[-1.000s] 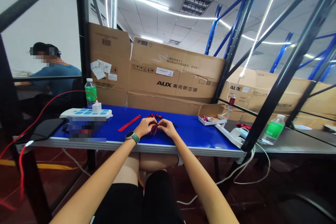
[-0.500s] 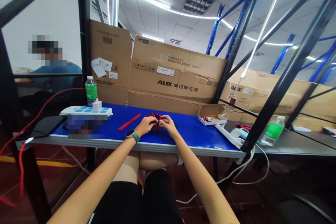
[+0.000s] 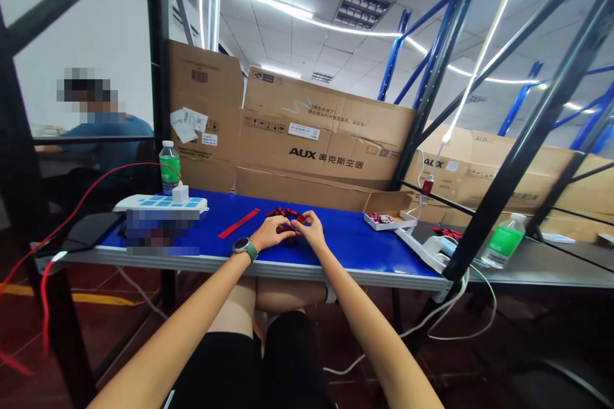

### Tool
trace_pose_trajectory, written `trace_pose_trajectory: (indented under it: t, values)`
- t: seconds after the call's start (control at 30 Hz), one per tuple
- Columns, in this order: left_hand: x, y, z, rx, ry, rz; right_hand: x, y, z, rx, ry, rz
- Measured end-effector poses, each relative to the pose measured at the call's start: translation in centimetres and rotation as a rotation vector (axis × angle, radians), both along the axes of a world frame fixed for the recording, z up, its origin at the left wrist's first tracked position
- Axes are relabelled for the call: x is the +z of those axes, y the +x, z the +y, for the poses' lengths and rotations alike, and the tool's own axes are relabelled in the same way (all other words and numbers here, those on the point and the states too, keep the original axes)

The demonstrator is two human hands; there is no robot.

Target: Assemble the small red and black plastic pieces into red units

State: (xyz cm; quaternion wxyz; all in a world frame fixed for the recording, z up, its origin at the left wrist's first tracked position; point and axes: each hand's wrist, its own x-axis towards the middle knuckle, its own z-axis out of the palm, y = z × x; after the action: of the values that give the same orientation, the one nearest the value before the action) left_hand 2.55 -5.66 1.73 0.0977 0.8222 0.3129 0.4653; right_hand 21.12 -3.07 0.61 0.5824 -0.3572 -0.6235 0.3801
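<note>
Over the blue tabletop, my left hand and my right hand meet with fingertips pinched close together. Between them is a red and black piece that looks like woven strips; part of it shows behind the fingers, and the rest is covered by them. Both hands are closed on this piece, though the exact spot gripped is too small to make out. A flat red strip lies to the left of my left hand, apart from it.
A power strip with a white plug and a green-labelled bottle stand at the left. On the right are a small open box of colourful bits, white cables and a black rack post. Cardboard walls the back. Another person sits far left.
My fingertips have shifted slightly on the red and black piece, and more of it shows behind the hands. The flat red strip stays put; the view has moved a little.
</note>
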Motion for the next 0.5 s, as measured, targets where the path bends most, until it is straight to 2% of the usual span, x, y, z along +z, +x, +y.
trace_pose_trajectory:
  t: [0.17,0.3,0.5]
  values:
    - [-1.0,0.1,1.1,0.028,-0.137,-0.132,-0.1,-0.2,0.1,-0.015,0.076,-0.032]
    - [-1.7,-0.1,1.9,-0.035,-0.273,-0.195,-0.1,-0.2,-0.2,-0.066,0.174,-0.177]
    - [-2.1,-0.2,2.8,-0.062,-0.341,-0.375,-0.7,-0.2,0.7,0.002,0.255,-0.172]
